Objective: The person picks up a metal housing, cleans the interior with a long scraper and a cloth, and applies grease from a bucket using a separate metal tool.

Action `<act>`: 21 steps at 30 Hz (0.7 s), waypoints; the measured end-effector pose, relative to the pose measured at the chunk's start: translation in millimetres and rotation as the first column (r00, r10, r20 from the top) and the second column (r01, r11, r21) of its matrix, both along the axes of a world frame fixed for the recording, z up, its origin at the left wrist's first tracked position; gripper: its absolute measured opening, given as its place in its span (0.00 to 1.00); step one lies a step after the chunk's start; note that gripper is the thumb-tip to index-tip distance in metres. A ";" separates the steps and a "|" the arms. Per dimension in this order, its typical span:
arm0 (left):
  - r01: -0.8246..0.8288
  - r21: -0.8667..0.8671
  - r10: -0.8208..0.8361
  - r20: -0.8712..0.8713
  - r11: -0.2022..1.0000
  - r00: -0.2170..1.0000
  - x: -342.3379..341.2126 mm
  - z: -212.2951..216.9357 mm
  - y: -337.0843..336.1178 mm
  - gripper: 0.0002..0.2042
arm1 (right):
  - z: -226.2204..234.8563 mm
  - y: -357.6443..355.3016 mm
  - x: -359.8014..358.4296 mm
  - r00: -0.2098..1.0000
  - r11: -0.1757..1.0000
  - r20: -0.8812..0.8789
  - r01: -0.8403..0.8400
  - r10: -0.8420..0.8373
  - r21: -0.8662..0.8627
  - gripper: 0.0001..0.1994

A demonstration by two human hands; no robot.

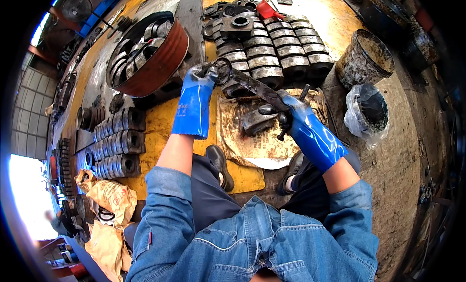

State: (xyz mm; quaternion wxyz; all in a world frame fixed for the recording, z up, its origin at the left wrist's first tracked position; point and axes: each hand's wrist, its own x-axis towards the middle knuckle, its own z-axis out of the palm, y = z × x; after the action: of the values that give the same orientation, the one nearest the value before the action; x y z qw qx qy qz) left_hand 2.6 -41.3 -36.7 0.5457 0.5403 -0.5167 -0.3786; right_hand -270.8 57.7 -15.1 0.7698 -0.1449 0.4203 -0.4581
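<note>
My left hand [199, 78], in a blue rubber glove with a blackened fingertip area, is closed on a dark, greasy metal ring [222, 71]. Closed as well, my right hand [303, 119] in a matching glove grips a long flat dark bar [259, 89]. The bar's far end reaches the ring; whether they touch I cannot tell. Just below the bar, a dark metal block [257, 120] lies on a grease-stained cardboard sheet [230, 146]. A short dark rod [304, 92] sticks up beside my right hand, and its link to the bar is hidden.
Rows of stacked metal blocks [262, 53] stand ahead, with a red scoop-like piece [267, 10] on top. Left are a rust-red drum ring [165, 63] holding metal parts, more block rows [116, 143] and paper sacks [111, 199]. Right are a grimy bucket [357, 63] and plastic-lined pail [354, 109].
</note>
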 end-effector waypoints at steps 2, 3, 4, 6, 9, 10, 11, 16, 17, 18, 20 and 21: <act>-0.019 -0.063 0.018 -0.011 0.998 1.000 0.0 -2.8 -0.6 0.14 | 43.3 9.0 10.4 0.998 0.983 0.050 0.031 -0.041 0.179 0.10; -0.031 -0.086 0.031 0.002 0.996 1.000 -4.7 -0.5 2.7 0.14 | 38.4 6.0 10.4 0.998 0.974 0.028 0.046 -0.054 0.222 0.10; -0.038 -0.115 0.039 0.007 0.993 0.999 -12.4 4.5 3.0 0.14 | 28.4 1.7 6.7 0.997 0.972 0.041 0.060 -0.071 0.226 0.10; 0.005 -0.141 -0.008 -0.022 0.990 1.000 -10.0 5.8 -2.3 0.13 | 11.7 -4.8 5.1 0.987 0.969 0.139 0.041 -0.077 0.243 0.09; 0.009 -0.225 -0.029 -0.084 0.974 0.996 -19.9 8.1 -0.3 0.13 | -12.1 -13.7 -4.8 0.915 0.937 0.396 -0.070 -0.076 0.341 0.08; -0.007 -0.260 -0.019 -0.100 0.966 0.995 -19.5 8.5 1.5 0.12 | -8.2 -12.1 -1.1 0.908 0.933 0.410 -0.072 -0.085 0.353 0.09; -0.048 -0.287 0.014 -0.119 0.957 0.993 -19.1 7.9 0.5 0.11 | -3.8 -9.1 3.6 0.901 0.928 0.424 -0.074 -0.095 0.364 0.09; 0.083 -0.019 -0.082 -0.457 0.996 0.886 -9.8 36.3 11.0 0.10 | 17.5 -8.1 4.8 0.885 0.900 0.461 -0.155 -0.057 0.408 0.07; 0.127 0.041 -0.089 -0.509 0.991 0.856 -9.5 42.1 15.9 0.10 | 25.6 -2.1 6.0 0.899 0.926 0.427 -0.071 -0.102 0.370 0.06; 0.155 0.056 -0.107 -0.496 0.986 0.862 -8.8 45.3 20.3 0.10 | 23.1 -4.2 1.5 0.880 0.930 0.470 -0.108 -0.075 0.351 0.06; 0.190 0.055 -0.149 -0.429 0.980 0.891 -6.9 49.0 31.5 0.10 | 20.4 -5.1 -1.3 0.903 0.932 0.397 0.008 -0.163 0.363 0.06; 0.194 0.050 -0.160 -0.386 0.980 0.908 -6.8 48.7 36.8 0.10 | 19.5 -5.9 -1.2 0.910 0.932 0.380 0.019 -0.166 0.362 0.06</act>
State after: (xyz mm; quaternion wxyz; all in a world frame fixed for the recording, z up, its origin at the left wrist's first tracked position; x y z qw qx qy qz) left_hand -4.2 -4.5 12.0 0.5746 0.4308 -0.4310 -0.5463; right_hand -271.9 51.8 4.4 0.8303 0.1128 0.3331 -0.4324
